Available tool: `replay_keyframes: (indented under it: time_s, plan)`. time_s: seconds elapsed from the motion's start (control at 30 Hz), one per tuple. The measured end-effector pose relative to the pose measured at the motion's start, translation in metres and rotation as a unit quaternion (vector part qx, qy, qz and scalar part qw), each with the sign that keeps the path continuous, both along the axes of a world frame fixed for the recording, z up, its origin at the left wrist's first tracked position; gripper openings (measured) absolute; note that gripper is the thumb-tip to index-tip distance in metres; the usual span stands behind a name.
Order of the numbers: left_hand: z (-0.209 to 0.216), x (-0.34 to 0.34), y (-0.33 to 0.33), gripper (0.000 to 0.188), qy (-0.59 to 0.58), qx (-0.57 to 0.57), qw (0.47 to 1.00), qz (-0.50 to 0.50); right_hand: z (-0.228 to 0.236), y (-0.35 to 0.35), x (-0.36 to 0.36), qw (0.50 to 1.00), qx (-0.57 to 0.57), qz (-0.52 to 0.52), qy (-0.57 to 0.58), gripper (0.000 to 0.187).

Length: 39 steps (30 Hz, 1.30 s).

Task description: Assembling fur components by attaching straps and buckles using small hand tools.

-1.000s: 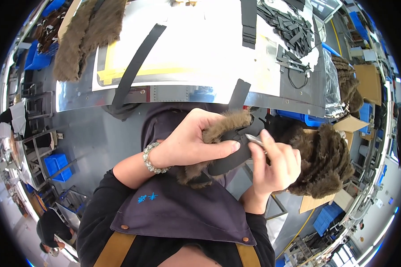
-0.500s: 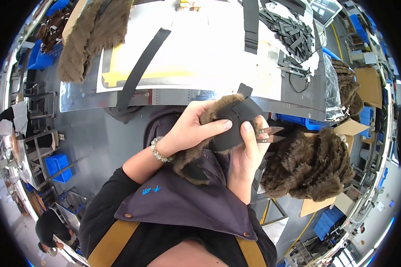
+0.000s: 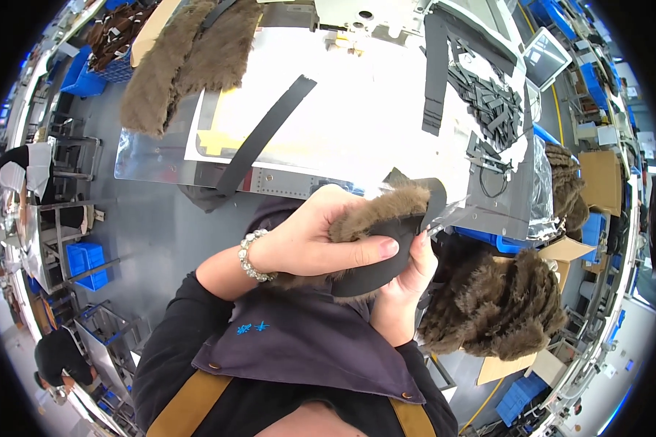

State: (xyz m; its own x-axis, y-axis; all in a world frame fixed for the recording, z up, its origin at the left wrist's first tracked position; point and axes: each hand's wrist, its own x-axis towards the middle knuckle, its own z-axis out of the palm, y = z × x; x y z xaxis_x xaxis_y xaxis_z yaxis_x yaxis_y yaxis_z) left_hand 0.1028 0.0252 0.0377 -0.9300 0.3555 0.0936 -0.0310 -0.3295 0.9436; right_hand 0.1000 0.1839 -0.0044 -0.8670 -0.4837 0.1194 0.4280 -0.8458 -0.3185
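In front of my apron, my left hand (image 3: 310,240) is wrapped round a brown fur piece (image 3: 386,206) with a smooth black backing (image 3: 368,278). The thumb presses flat on the backing, and a bead bracelet circles that wrist. On the piece's right side, my right hand (image 3: 407,284) pinches the edge near a black strap end (image 3: 436,198). Metal thread snips (image 3: 435,229) sit in this same hand; only a bit of blade shows at the fingertips. Most of the right fingers are hidden behind the piece.
Beyond my hands is a white-topped sewing table (image 3: 328,124) with a long black strap (image 3: 270,131), another strap (image 3: 434,80), a pile of short black strips (image 3: 492,109) and brown fur pieces (image 3: 219,58). A fur heap (image 3: 496,302) lies at right. A sewing machine (image 3: 372,16) stands at the back.
The fur piece has been tilted, so more fur shows along its top edge. My right hand has shifted up against its right side, and the snips' blades are now mostly hidden.
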Motion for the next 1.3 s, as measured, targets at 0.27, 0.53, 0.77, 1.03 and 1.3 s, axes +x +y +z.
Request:
replay_keyframes:
  time_s: [0.27,0.53,0.77,1.03,1.3]
  plan:
    - [-0.015,0.003,-0.009,0.025,-0.118,0.034,0.989,0.082,0.017,0.0,-0.003,0.873,0.426,-0.235,0.034,0.047]
    - [-0.047,-0.015,-0.022,0.025,-0.147,0.067,0.96,0.23,0.013,0.001,-0.055,0.85,0.488,-0.196,-0.019,0.025]
    - [-0.056,-0.02,-0.025,0.02,-0.141,0.065,0.956,0.247,-0.016,-0.019,-0.043,0.784,0.576,-0.221,0.072,0.022]
    - [-0.06,-0.017,-0.033,0.021,-0.131,0.092,0.961,0.224,-0.026,0.005,-0.037,0.851,0.415,-0.32,0.039,0.027]
    - [-0.053,0.002,-0.053,0.036,-0.141,0.139,0.953,0.229,-0.055,0.019,0.016,0.742,0.546,-0.38,0.078,0.027]
